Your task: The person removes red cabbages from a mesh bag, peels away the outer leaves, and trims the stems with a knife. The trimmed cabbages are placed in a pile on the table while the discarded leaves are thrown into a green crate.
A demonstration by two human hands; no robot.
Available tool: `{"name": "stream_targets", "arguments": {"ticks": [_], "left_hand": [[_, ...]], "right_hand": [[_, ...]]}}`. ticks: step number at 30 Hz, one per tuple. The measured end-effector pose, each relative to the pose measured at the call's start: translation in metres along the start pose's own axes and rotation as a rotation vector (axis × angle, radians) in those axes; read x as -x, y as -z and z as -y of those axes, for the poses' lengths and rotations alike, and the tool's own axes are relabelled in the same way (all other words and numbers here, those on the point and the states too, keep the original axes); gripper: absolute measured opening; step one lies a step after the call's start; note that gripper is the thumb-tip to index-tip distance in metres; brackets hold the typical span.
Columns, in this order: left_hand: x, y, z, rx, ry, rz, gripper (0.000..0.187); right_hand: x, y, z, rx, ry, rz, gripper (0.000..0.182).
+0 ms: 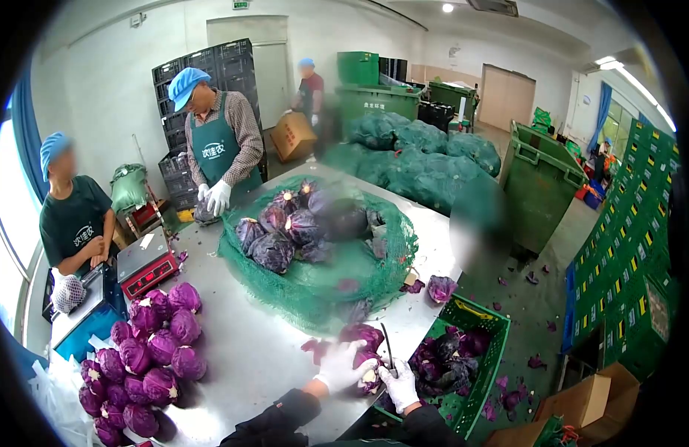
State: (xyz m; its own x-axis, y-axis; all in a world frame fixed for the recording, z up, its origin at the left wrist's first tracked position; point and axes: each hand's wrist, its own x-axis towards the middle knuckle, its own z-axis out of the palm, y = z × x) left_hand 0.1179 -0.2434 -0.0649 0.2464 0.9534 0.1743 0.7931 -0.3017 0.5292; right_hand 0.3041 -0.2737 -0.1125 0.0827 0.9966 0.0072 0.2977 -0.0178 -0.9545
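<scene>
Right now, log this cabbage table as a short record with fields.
left hand: gloved, on a red cabbage at the table edge
right hand: gloved, holding a knife at the same cabbage
table: steel, bearing a green net sack of untrimmed cabbages
trimmed pile: cleaned heads, left side
green crate: holds cut leaves
scale: red, far left
others: co-worker in green apron handling a cabbage

The person's left hand (pixel 343 366) and right hand (pixel 399 384) each wear a thin, snug white glove that ends at the wrist, and behind each grip a loose, dark, almost black long sleeve with soft folds covers the forearm down to the cuff.
</scene>
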Motion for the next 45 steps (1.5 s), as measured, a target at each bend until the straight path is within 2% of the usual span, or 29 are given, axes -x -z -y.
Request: {"name": "stream_targets", "arguments": {"ticks": [1,3,8,11,14,16,18,19,20,24,25,28,31,35,45], "left_hand": [[-0.001,0.001,-0.001,0.037,0.007,0.061,0.055],[-0.001,-0.016,0.014,0.087,-0.018,0.038,0.051],[0.004,-0.004,0.005,0.214,0.014,0.031,0.043],[0.005,-0.011,0.012,0.21,-0.019,-0.041,0.042],[0.006,-0.016,0.013,0.164,-0.046,-0.122,0.041],[0.006,-0.014,0.011,0.185,-0.041,-0.139,0.041],[0.006,-0.014,0.015,0.232,-0.029,-0.102,0.04],[0.006,-0.013,0.015,0.257,-0.022,-0.081,0.04],[0.005,-0.01,0.011,0.218,-0.066,-0.153,0.039],[0.005,-0.02,0.017,0.241,-0.06,-0.164,0.038],[0.004,-0.02,0.018,0.252,0.035,-0.045,0.039],[0.006,-0.02,0.016,0.236,0.016,-0.081,0.038],[0.008,-0.017,0.014,0.244,0.015,-0.068,0.038],[0.005,-0.02,0.017,0.237,0.022,-0.063,0.038],[0.007,-0.022,0.018,0.242,0.011,-0.09,0.039]], "right_hand": [[0.0,-0.001,-0.001,-0.019,-0.076,0.013,0.031],[0.0,-0.002,0.001,-0.038,-0.056,0.003,0.032],[0.005,-0.003,0.016,-0.153,-0.056,0.012,0.038],[0.009,-0.002,0.024,0.022,0.039,-0.008,0.037],[0.012,0.001,0.036,0.152,0.028,0.014,0.036],[0.013,0.003,0.034,0.21,0.116,0.042,0.037],[0.013,0.0,0.015,0.27,0.149,0.054,0.04],[0.015,0.002,0.027,0.256,0.187,0.056,0.044],[0.015,0.005,0.033,0.263,0.158,0.096,0.044],[0.015,0.003,0.014,0.384,0.198,0.095,0.043],[0.015,0.003,0.017,0.393,0.211,0.081,0.043],[0.016,0.003,0.028,0.457,0.012,0.151,0.045],[0.015,0.002,0.028,0.447,0.001,0.158,0.046],[0.014,0.0,0.016,0.47,0.088,0.12,0.045],[0.014,0.0,0.017,0.496,0.039,0.143,0.045]]}}
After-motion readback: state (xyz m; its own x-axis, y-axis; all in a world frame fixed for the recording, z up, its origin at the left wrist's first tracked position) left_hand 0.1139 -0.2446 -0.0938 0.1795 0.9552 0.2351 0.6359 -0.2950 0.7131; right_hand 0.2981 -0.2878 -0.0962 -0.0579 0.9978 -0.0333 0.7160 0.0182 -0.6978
